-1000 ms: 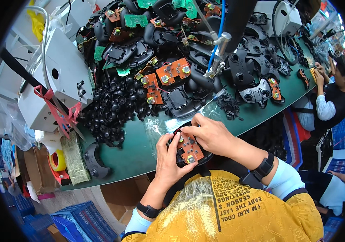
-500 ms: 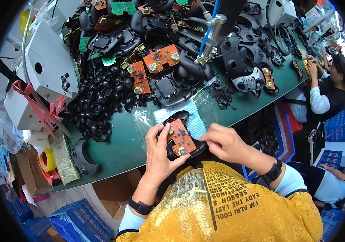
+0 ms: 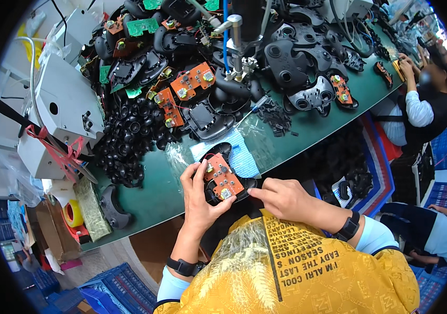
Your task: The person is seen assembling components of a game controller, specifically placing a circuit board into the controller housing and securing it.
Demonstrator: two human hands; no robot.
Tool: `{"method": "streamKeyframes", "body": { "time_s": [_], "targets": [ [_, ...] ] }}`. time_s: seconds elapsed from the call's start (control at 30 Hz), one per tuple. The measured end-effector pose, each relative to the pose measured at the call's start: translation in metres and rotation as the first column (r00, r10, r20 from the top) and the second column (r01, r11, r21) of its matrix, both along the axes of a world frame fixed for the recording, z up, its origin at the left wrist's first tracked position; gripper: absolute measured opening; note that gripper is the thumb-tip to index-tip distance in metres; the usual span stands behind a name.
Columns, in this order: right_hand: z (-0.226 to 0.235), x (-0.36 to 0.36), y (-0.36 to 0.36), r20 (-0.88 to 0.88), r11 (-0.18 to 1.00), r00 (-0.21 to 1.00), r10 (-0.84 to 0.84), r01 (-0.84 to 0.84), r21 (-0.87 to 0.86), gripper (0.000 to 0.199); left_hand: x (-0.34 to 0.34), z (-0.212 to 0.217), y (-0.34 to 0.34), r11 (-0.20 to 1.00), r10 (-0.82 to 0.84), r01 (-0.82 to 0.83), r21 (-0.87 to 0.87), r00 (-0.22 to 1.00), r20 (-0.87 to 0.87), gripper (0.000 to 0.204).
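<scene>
At the near edge of the green table I hold a black game controller shell (image 3: 224,148) with an orange circuit board (image 3: 222,175) lying in it. My left hand (image 3: 198,199) grips it from the left, fingers on the far side and thumb along the board's near corner. The fingers of my right hand (image 3: 290,201) are pinched together at the shell's right-hand grip; what is between the fingertips, if anything, is hidden. Beneath the controller lies a light blue checked cloth (image 3: 245,157).
Black thumbstick caps (image 3: 124,141) are heaped at left, beside a grey metal machine (image 3: 58,104). Controller shells (image 3: 286,63) and boards (image 3: 194,82) pile up behind. A metal tool with a blue hose (image 3: 237,47) hangs over the table. A co-worker (image 3: 435,99) sits at right.
My right hand has come down along the shell's right end, its fingertips nearer me. The left hand keeps its grip. The whole view has shifted slightly.
</scene>
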State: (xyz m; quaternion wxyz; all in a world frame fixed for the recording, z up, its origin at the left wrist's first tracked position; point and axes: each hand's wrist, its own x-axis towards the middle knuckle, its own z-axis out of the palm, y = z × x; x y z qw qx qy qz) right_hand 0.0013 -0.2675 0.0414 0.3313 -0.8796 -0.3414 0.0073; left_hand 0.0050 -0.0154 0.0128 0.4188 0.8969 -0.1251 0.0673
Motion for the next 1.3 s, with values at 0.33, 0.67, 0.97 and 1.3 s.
{"method": "streamKeyframes", "body": {
  "time_s": [0.33, 0.67, 0.97, 1.3],
  "targets": [
    [-0.015, -0.009, -0.003, 0.071, 0.997, 0.994, 0.078, -0.078, 0.003, 0.049, -0.003, 0.002, -0.003, 0.994, 0.006, -0.006, 0.108, 1.0, 0.006, 0.103],
    [-0.039, -0.005, -0.013, 0.059, 0.986, 0.993, 0.105, -0.112, 0.125, 0.052, -0.006, -0.007, -0.001, 0.957, 0.016, -0.02, 0.289, 1.0, 0.015, 0.105],
    [-0.049, 0.001, -0.019, 0.014, 0.959, 0.981, 0.192, -0.19, 0.212, 0.052, -0.007, -0.004, 0.0, 0.946, 0.046, -0.039, 0.323, 0.999, -0.014, 0.108],
    [-0.045, 0.01, -0.022, 0.009, 0.96, 0.976, 0.218, -0.216, 0.179, 0.051, -0.009, -0.004, 0.002, 0.952, 0.078, -0.061, 0.301, 0.996, -0.047, 0.111]
  ]
}}
